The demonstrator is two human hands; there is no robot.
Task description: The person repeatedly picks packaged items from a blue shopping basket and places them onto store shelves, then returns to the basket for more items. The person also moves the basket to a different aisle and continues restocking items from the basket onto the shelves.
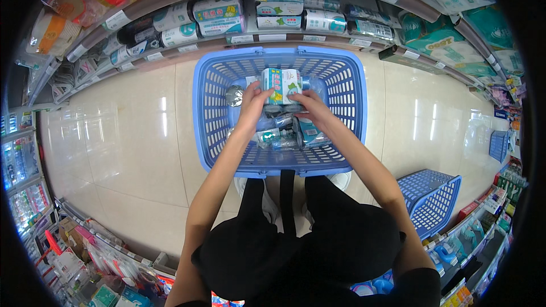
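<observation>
A blue plastic shopping basket (199, 106) stands on the floor in front of my feet. Inside it, both my hands grip a white, teal and yellow printed package (282, 85) that looks like a pack of garbage bags. My left hand (254, 104) holds its left side, thumb over the top face. On the right edge are the fingers of my right hand (315, 108). Below the package lie several wrapped rolls (277, 136) and a teal pack (313, 132) with a barcode. A round shiny item (234, 95) sits by the basket's left wall.
Ahead, a low shelf (277, 38) carries packs and rolls of bags (219, 15). Another blue basket (431, 200) is on the floor at right, and a further one (498, 146) beyond it. Stocked shelves (465, 238) run behind me on both sides; tiled floor (128, 136) lies between.
</observation>
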